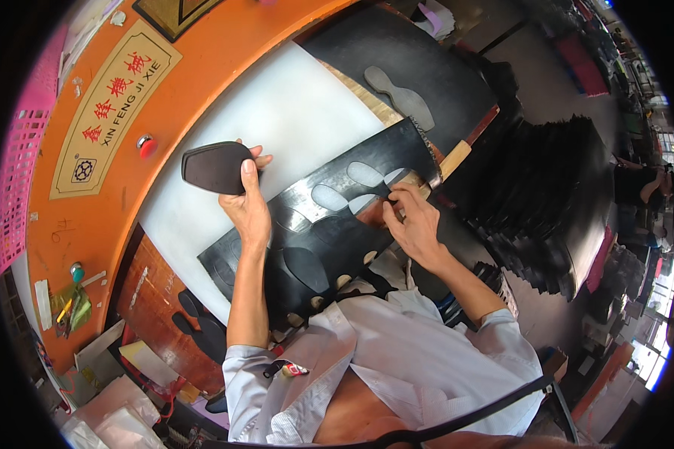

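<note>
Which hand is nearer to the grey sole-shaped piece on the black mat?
Right. The right hand sits just below the grey sole-shaped piece; the left hand, holding a dark cutout, is farther away.

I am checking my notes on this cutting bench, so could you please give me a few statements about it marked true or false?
1. The left hand holds a dark flat cutout piece. True.
2. The right hand rests on the orange machine frame. False: it touches the black sheet.
3. The black sheet has sole-shaped holes. True.
4. The white board lies on top of the black sheet. False: the sheet lies over the board.
5. A grey sole shape lies farther back. True.
</note>
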Tool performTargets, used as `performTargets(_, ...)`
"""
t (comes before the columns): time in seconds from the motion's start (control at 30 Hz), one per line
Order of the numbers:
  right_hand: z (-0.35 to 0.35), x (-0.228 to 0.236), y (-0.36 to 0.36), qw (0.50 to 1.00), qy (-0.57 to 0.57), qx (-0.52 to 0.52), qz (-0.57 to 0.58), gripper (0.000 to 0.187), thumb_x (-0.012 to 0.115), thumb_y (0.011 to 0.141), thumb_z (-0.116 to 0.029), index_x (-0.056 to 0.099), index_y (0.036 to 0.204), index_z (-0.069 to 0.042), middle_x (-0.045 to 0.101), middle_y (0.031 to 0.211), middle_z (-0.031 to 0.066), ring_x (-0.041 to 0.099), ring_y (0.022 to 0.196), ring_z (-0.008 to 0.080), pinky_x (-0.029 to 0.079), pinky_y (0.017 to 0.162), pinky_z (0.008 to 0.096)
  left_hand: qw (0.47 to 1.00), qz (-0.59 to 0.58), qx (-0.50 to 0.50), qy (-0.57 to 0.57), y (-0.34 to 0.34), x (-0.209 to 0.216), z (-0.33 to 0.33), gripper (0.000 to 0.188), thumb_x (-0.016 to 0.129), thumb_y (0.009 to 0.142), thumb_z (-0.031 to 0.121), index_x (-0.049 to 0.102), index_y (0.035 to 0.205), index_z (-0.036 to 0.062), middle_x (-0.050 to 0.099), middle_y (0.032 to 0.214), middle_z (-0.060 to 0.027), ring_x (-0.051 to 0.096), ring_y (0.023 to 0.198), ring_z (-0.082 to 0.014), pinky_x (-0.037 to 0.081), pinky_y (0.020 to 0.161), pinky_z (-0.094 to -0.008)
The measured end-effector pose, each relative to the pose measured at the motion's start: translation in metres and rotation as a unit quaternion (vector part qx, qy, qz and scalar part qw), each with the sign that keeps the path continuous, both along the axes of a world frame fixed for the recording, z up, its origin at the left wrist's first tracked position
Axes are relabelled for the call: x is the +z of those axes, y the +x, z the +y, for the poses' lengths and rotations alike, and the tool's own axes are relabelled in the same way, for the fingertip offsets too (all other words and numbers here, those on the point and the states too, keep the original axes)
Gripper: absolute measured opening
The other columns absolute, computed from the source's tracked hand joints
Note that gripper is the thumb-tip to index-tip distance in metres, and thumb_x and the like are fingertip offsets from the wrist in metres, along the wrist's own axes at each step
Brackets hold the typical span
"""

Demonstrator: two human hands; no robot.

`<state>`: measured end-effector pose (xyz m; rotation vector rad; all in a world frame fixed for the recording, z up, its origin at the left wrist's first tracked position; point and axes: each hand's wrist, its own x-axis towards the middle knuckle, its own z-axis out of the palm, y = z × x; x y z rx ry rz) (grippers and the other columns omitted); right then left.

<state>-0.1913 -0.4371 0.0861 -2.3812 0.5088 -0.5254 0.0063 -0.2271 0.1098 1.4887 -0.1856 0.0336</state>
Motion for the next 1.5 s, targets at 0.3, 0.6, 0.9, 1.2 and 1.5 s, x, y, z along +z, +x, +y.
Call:
performTargets(0.3,-0.001,-0.040,0.010,0.899,0.222,0.252,0.282,0.032,0.080,0.082,-0.019,0.056,0.081,0.003,0.058,0.071,0.0119,0.055,0.066,0.0263,0.044,0.063,0.0431,0.822,-0.277,-0.383,0.318,-0.081,-0.054,0.021,0.066,0.061,0.070,-0.015,0.066,0.134,0.0004,0.063,0.137,-0.0185,0.058,0.134,-0.0386,0.046,0.116,-0.0502)
performTargets(0.6,-0.005,-0.045,0.021,0.797,0.469,0.223,0.310,0.025,0.076,0.092,-0.009,0.073,0.113,0.004,0.047,0.068,-0.0076,0.040,0.061,0.0051,0.032,0.054,0.0271,0.806,-0.279,-0.405,0.331,-0.100,-0.056,0.021,0.064,0.070,0.077,0.000,0.058,0.140,-0.0018,0.057,0.143,-0.0202,0.052,0.139,-0.0408,0.044,0.117,-0.0516)
performTargets(0.9,-0.006,-0.041,0.022,0.676,0.670,0.098,0.291,0.029,0.065,0.098,-0.005,0.067,0.126,0.002,0.069,0.092,-0.0019,0.060,0.075,0.0038,0.046,0.068,0.0200,0.813,-0.233,-0.400,0.354,-0.100,-0.058,0.023,0.078,0.080,0.078,0.011,0.050,0.150,-0.0012,0.049,0.154,-0.0217,0.044,0.148,-0.0404,0.040,0.121,-0.0515)
performTargets(1.2,0.021,-0.039,0.008,0.830,0.502,0.043,0.240,0.026,0.070,0.103,-0.016,0.067,0.118,0.005,0.074,0.094,0.0076,0.070,0.076,0.0137,0.054,0.070,0.0269,0.988,0.130,-0.088,-0.007,-0.042,-0.013,0.049,0.056,0.052,0.112,0.043,0.067,0.126,-0.0091,0.075,0.117,-0.0159,0.071,0.110,-0.0234,0.056,0.099,-0.0390)
performTargets(1.5,0.068,-0.002,-0.023,0.957,0.141,0.198,0.158,0.042,0.079,0.083,-0.016,0.068,0.121,0.000,0.073,0.113,0.0180,0.070,0.100,0.0360,0.057,0.086,0.0433,0.816,-0.297,-0.368,0.331,-0.092,-0.050,0.100,0.062,0.063,0.077,-0.008,0.064,0.138,0.0005,0.064,0.141,-0.0172,0.059,0.135,-0.0365,0.045,0.117,-0.0523)
